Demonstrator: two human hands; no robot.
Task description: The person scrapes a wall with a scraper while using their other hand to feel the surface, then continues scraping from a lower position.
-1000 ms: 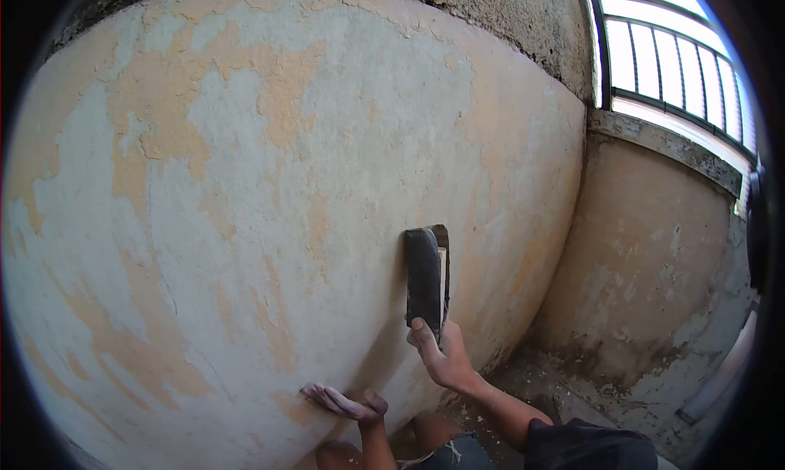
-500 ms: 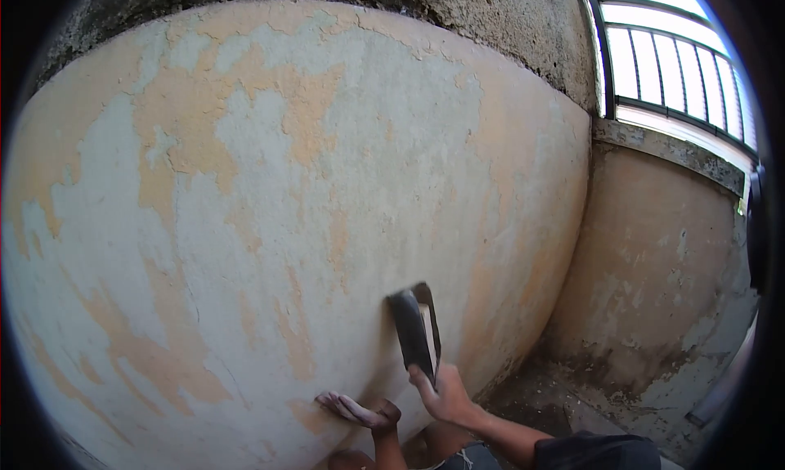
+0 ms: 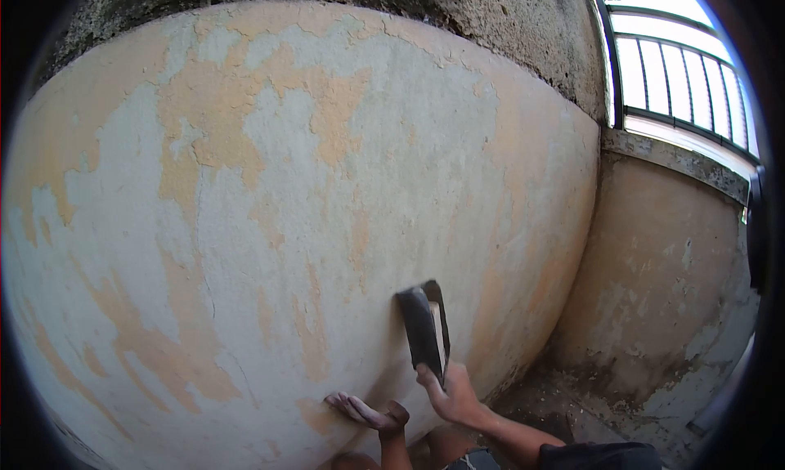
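Observation:
My right hand grips the lower end of a dark sanding block, thumb along its near side. The block looks like a black sheet bent around a pale core. It stands nearly upright at the lower middle of the peeling wall, its far end close to the surface. To the left and lower, my left hand is turned palm up with fingers stretched out and thumb apart. Pale dust coats its fingers, and the fingertips are right by an orange patch of the wall.
Flaking orange and pale paint covers the wall, with a rough dark concrete band above. A lower side wall meets it at the right, topped by a metal railing. Debris lies on the floor in the corner.
The view has turned slightly left, so the wall and railing sit farther right in it. Both hands and the sanding block keep nearly the same pose.

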